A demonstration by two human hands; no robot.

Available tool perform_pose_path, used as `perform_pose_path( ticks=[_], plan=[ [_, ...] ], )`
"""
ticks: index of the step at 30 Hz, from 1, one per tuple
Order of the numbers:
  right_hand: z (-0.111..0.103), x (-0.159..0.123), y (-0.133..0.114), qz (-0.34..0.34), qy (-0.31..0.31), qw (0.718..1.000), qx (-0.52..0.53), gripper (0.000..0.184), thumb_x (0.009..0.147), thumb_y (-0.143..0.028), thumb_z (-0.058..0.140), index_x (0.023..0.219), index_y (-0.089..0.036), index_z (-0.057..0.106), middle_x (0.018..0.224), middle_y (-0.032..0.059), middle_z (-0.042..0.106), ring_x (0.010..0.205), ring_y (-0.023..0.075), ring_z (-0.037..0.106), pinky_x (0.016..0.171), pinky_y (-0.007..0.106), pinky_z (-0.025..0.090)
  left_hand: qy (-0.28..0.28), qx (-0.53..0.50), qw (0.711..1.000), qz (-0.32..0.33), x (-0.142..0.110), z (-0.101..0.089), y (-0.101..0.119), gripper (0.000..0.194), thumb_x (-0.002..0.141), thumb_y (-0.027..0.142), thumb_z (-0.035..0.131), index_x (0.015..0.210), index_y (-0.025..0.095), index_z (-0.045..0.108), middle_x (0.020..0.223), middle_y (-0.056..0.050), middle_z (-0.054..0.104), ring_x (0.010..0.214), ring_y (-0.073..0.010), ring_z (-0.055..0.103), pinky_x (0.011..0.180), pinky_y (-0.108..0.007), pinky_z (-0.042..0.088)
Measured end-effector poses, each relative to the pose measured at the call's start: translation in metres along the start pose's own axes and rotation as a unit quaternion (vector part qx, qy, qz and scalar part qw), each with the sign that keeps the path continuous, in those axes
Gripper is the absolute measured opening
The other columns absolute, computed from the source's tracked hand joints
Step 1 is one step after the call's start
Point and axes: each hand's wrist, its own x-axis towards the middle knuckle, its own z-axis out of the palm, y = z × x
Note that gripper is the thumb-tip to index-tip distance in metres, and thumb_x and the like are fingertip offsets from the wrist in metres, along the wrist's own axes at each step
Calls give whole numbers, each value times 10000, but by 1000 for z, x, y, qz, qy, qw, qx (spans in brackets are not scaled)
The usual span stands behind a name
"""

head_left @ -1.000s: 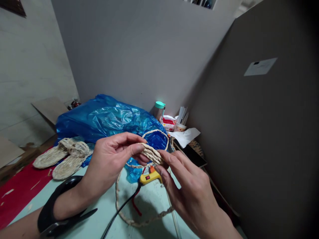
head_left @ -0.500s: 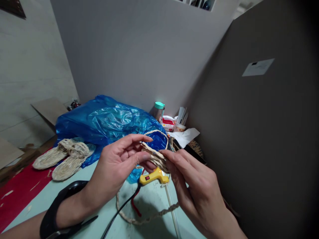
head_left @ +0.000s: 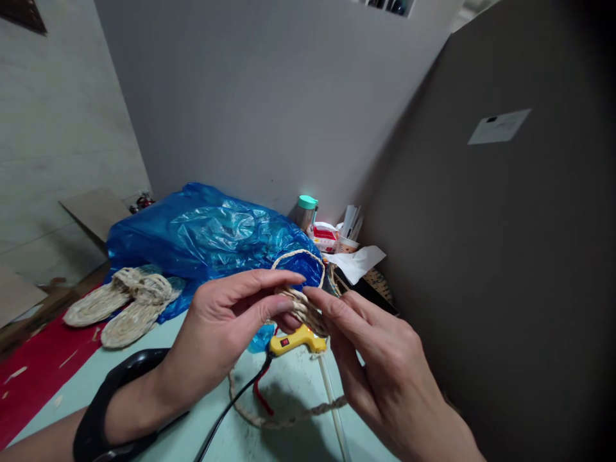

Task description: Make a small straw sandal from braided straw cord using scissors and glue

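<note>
While both hands meet near the middle of the scene, a braided straw piece (head_left: 305, 309) is held up between them, above the pale green surface (head_left: 205, 417). The left hand (head_left: 226, 321) has its left end, thumb pressed on the near face and index finger reaching over the top, those fingers parted only slightly around it. The right hand (head_left: 380, 346) has the right end in a close pinch, its index fingertip on the upper edge; the right thumb is mostly hidden.

Just below the piece lies a yellow glue gun (head_left: 293, 342), its black cord (head_left: 216, 427) running toward the near edge. From the gun's right end a clear glue stick (head_left: 331, 391) points nearward, crossing a curved straw braid (head_left: 269, 423). A short red string (head_left: 261, 398) lies between the cord and the stick.

At the left wrist is a black object (head_left: 106, 404), partly hidden by the arm. Farther left, two woven straw sandals (head_left: 129, 324) overlap, near a red cloth (head_left: 38, 378). A blue plastic bag (head_left: 212, 224) fills the far side, with a turquoise-lidded bottle (head_left: 305, 215), a red and white packet (head_left: 326, 237) and white paper (head_left: 356, 263) to its right.
</note>
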Motion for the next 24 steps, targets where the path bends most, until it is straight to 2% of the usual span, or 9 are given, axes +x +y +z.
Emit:
perform_pose_path(
  ticks=[3,8,12,15,18,20,24],
  plan=[
    [0,0,-1,-4,1,1000,-10,349,935,-94,427,1246,-138,577,757,25,513,621,141,490,506,236,383,15,16,1000,-3,-1,0,1,120,797,110,713,867,190,769,724,44,783,597,-94,734,631,-88,577],
    [2,-1,1,-8,8,1000,-14,376,916,-64,437,1256,-159,568,759,20,510,633,142,488,508,235,373,20,5,1000,-16,-1,-1,1,151,810,146,706,947,189,753,748,34,786,607,-113,740,616,-117,589],
    [1,-2,2,-4,3,1000,-20,378,917,-74,431,1263,-144,566,752,28,512,622,149,488,498,244,381,37,5,999,-33,0,-2,4,80,789,155,726,854,181,763,693,30,776,574,-126,732,597,-138,591],
    [1,-1,0,-1,-20,1000,-6,399,926,-100,429,1311,-138,526,814,52,546,667,164,519,526,259,426,55,7,998,-35,-1,-3,5,48,782,170,734,817,187,762,648,29,768,568,-133,728,600,-149,589],
    [5,2,-1,-3,-28,1000,10,416,955,-164,457,1371,-142,470,913,78,585,774,185,567,623,287,486,78,2,996,-39,-1,-4,3,46,782,195,741,825,195,759,644,22,769,582,-144,730,609,-165,589],
    [9,4,-1,-6,-16,1000,3,424,966,-208,491,1382,-130,460,947,89,602,812,192,582,659,297,498,90,-19,995,-49,-1,-4,0,56,778,210,752,832,191,754,660,18,771,588,-144,728,602,-168,586],
    [15,2,3,-11,16,1000,-20,370,978,-192,488,1339,-112,503,873,72,607,730,168,575,604,264,474,75,-108,986,-100,1,-1,-7,105,783,233,757,863,170,730,687,7,767,594,-138,721,607,-180,585]
  ],
)
